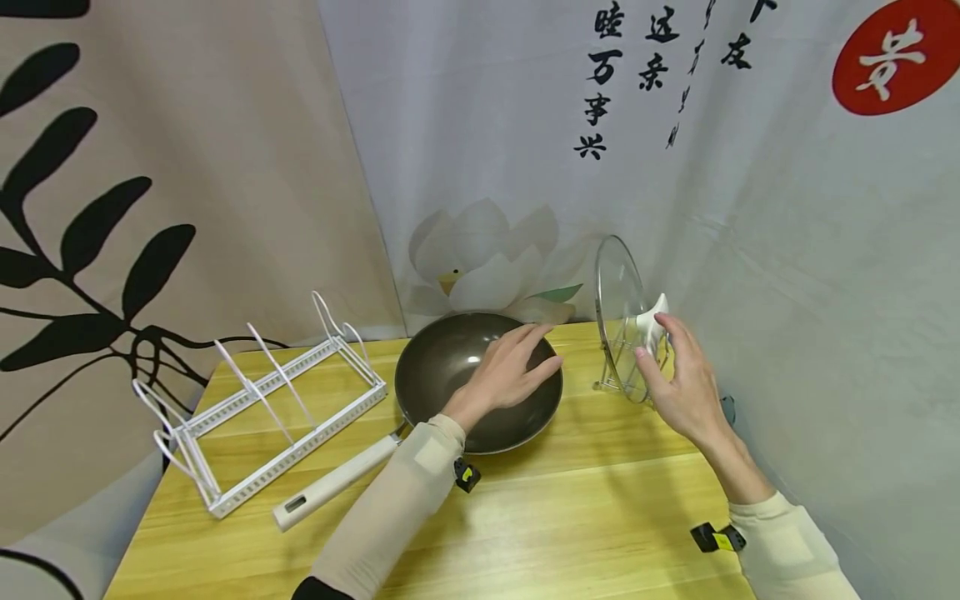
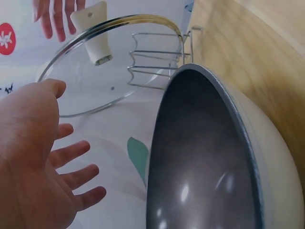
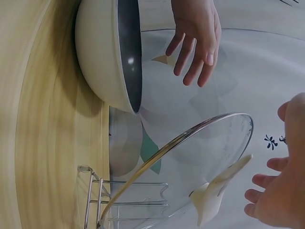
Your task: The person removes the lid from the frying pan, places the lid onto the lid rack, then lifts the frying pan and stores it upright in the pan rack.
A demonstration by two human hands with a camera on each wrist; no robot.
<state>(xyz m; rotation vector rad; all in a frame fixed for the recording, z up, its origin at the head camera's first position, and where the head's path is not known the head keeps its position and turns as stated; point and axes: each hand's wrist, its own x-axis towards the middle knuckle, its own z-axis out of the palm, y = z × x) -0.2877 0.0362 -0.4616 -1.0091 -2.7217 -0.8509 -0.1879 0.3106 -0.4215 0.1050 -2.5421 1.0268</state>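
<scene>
A dark-lined wok [image 1: 438, 367] with a pale outside sits on the wooden table, its long cream handle [image 1: 341, 481] pointing to the front left. Over the wok hovers my left hand [image 1: 501, 372], fingers spread and holding nothing. To the right, a glass lid [image 1: 619, 287] leans upright in a small wire stand [image 2: 155, 55]. The lid's cream knob [image 3: 217, 193] faces my right hand [image 1: 684, 387]. That hand has its fingers parted beside the knob; the right wrist view shows a gap between them.
A white metal rack [image 1: 300, 450] with upright wire dividers stands on the left of the table [image 1: 570, 517]. Behind the table hangs a printed cloth [image 1: 487, 108] with dark lettering and a flower. Another pale cloth closes off the right side.
</scene>
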